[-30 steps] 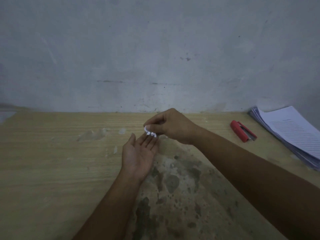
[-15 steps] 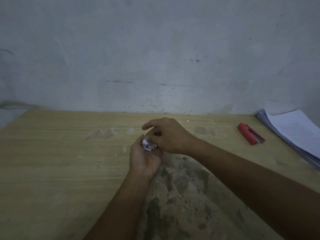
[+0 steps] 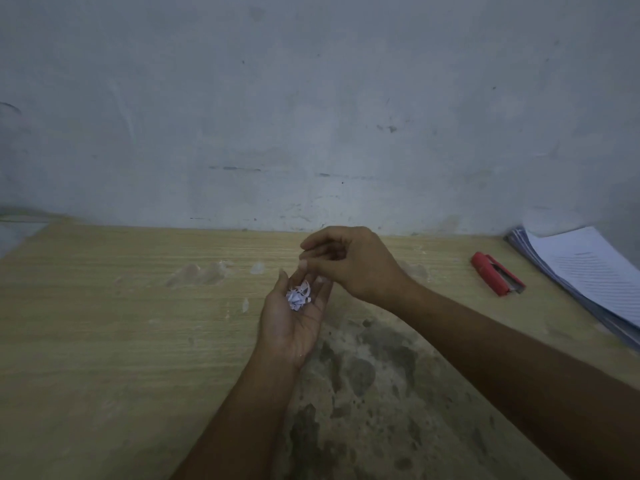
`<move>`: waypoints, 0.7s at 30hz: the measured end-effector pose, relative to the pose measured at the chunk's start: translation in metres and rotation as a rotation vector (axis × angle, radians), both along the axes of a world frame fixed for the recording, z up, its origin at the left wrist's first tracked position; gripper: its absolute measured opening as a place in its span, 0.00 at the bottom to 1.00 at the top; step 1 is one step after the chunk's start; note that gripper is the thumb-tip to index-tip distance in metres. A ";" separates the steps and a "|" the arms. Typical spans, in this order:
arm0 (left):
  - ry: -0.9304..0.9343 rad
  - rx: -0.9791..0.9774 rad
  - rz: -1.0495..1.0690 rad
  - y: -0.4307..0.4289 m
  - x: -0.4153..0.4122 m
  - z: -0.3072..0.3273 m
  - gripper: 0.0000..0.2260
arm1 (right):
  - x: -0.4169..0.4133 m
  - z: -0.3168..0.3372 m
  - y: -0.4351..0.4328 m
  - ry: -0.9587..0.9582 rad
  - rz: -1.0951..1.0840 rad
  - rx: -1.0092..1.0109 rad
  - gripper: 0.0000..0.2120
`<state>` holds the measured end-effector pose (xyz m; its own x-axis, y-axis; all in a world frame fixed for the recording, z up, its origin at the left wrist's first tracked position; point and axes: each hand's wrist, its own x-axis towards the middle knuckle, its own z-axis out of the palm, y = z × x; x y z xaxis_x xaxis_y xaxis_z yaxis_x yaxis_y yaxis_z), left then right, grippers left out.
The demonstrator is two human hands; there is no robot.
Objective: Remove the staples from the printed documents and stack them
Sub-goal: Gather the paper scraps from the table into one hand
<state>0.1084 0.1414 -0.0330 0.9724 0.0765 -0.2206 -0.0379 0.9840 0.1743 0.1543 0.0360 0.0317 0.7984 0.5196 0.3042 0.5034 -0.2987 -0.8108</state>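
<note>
1. Documents (image 3: 588,271): stack of printed sheets at far R end of the counter (image 3: 104,323), close to the wall (image 3: 311,98), well apart from both hands. Edges fanned, not squared.
2. Red stapler (image 3: 497,273) lies just L of the stack, nobody touching it.
3. L hand (image 3: 294,327): palm up over mid counter, fingers relaxed & slightly cupped, carrying a small clump of white paper scraps (image 3: 299,295). Any staples mixed in are too small to tell.
4. R hand (image 3: 356,265): hovers just above the L fingertips, fingers curled close together. Can't tell if they pinch anything.
5. Scraps, my guess: weigh next to nothing, loose, will scatter w/ any tilt. Keep palm cupped & level, tip out in one go. Don't squeeze, bits of staple would prick.
6. Stack, my guess: thin paper, floppy, slides sheet on sheet, prob. heavy-ish as a whole.
7. Where to hold: both hands at opposite long edges, thumbs on top, fingers under. Tap edges on the counter to square up.
8. Single sets likely tear at the stapled corner, so pin the paper right beside that corner when pulling.
</note>
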 end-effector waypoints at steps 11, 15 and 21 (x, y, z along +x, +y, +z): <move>-0.045 -0.040 -0.044 0.001 -0.003 0.003 0.21 | 0.027 -0.012 -0.010 -0.063 -0.164 0.094 0.02; -0.037 -0.040 -0.015 0.004 -0.001 0.003 0.21 | 0.069 -0.025 -0.039 -0.150 -0.388 -0.273 0.06; -0.047 -0.079 0.043 0.009 0.001 0.003 0.20 | 0.090 -0.047 -0.051 -0.208 -0.225 -0.827 0.11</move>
